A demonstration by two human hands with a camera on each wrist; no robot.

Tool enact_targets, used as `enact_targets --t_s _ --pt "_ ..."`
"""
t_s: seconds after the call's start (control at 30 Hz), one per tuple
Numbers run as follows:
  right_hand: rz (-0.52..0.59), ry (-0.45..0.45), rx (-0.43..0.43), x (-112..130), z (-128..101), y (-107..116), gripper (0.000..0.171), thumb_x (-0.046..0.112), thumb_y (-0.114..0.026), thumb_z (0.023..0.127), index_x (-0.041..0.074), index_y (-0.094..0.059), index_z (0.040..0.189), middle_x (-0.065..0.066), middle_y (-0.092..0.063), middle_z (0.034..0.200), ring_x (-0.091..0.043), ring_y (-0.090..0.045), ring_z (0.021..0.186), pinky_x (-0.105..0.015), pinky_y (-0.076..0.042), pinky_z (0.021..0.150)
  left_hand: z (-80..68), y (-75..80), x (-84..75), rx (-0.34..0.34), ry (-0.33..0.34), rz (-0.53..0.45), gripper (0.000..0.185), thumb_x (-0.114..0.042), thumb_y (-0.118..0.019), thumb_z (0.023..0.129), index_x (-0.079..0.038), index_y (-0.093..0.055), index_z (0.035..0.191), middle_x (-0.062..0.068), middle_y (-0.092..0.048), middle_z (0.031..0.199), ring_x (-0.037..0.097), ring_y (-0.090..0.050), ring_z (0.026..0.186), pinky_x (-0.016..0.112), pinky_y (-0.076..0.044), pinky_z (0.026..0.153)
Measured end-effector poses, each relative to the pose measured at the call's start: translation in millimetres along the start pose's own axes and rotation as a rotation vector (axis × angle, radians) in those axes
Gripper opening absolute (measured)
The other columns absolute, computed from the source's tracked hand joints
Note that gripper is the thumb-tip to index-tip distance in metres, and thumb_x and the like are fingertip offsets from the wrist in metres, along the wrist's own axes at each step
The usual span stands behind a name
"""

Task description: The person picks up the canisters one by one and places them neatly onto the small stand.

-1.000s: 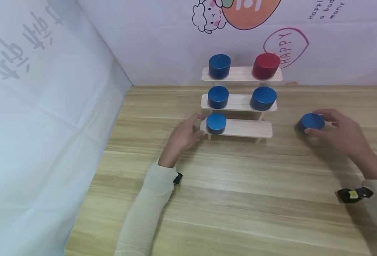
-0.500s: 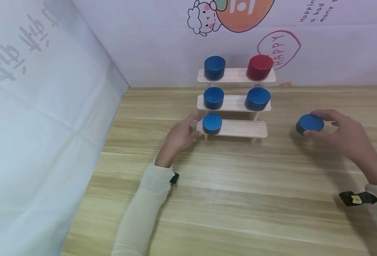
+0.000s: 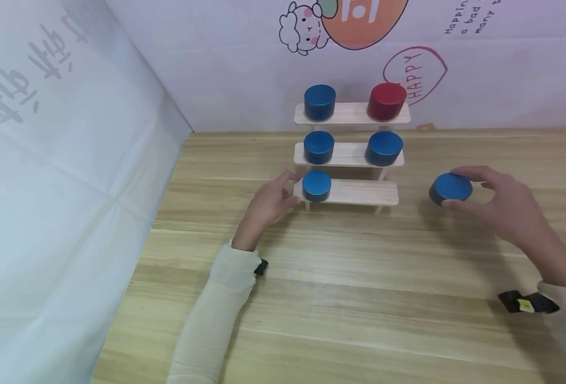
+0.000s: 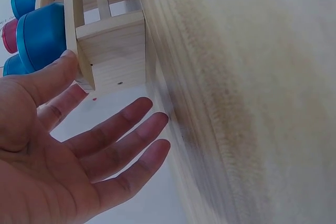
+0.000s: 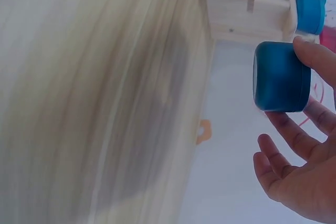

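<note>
A small three-step wooden shelf (image 3: 359,192) stands against the back cloth. My left hand (image 3: 265,204) pinches the left end of its lowest step between thumb and index finger; the other fingers (image 4: 123,153) stretch out loosely. My right hand (image 3: 505,205) grips a round blue tin (image 3: 452,188) by its sides, thumb in front. In the right wrist view the blue tin (image 5: 282,77) hangs above the table, right of the shelf. Another blue tin (image 3: 317,185) sits at the left of the lowest step, close to my left fingertips.
The middle step carries two blue tins, one at left (image 3: 318,147) and one at right (image 3: 384,149). On the top step are a blue tin (image 3: 319,102) and a red tin (image 3: 387,101). A printed white cloth (image 3: 244,64) closes off the back and left of the wooden table (image 3: 340,298).
My right hand has lifted the blue tin off the table and carried it left, nearer the shelf. The left hand keeps its place at the step's end. The head view has shifted slightly.
</note>
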State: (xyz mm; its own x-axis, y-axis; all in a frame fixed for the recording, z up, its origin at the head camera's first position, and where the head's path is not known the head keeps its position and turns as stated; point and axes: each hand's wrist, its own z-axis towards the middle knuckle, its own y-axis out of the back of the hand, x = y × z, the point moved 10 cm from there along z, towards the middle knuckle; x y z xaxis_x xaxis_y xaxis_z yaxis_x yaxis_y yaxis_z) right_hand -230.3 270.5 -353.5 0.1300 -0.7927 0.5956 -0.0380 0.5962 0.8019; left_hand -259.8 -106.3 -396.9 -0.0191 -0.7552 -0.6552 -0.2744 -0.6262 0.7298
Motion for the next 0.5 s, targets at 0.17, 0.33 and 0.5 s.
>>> enact_targets --t_s 0.17,0.33,0.5 --pt "0.028 0.012 0.016 14 -4 -8 0.064 0.032 -0.082 0.085 0.008 -0.057 0.138 -0.024 -0.052 0.141 -0.057 -0.043 0.122 -0.073 -0.033 0.089 0.7 -0.4 0.4 0.001 -0.009 0.005 0.045 -0.020 -0.067 0.098 -0.021 -0.052 0.141 0.009 -0.063 0.091 0.023 -0.055 0.073 0.033 -0.043 0.059" --pt "0.045 0.048 0.041 29 -5 -17 0.064 0.031 -0.083 0.084 0.009 -0.058 0.138 -0.023 -0.052 0.141 -0.056 -0.043 0.123 -0.074 -0.033 0.088 1.2 -1.0 1.0 -0.004 -0.011 0.002 0.046 -0.020 -0.066 0.098 -0.020 -0.052 0.141 0.011 -0.067 0.108 0.024 -0.061 0.086 0.035 -0.049 0.067" --pt "0.042 0.072 0.058 41 -3 -27 0.064 0.031 -0.084 0.084 0.007 -0.058 0.137 -0.023 -0.052 0.141 -0.053 -0.042 0.125 -0.074 -0.034 0.090 1.7 -1.3 2.4 -0.004 -0.003 0.005 0.045 -0.020 -0.067 0.098 -0.021 -0.052 0.140 0.013 -0.064 0.128 0.026 -0.061 0.106 0.041 -0.052 0.078"
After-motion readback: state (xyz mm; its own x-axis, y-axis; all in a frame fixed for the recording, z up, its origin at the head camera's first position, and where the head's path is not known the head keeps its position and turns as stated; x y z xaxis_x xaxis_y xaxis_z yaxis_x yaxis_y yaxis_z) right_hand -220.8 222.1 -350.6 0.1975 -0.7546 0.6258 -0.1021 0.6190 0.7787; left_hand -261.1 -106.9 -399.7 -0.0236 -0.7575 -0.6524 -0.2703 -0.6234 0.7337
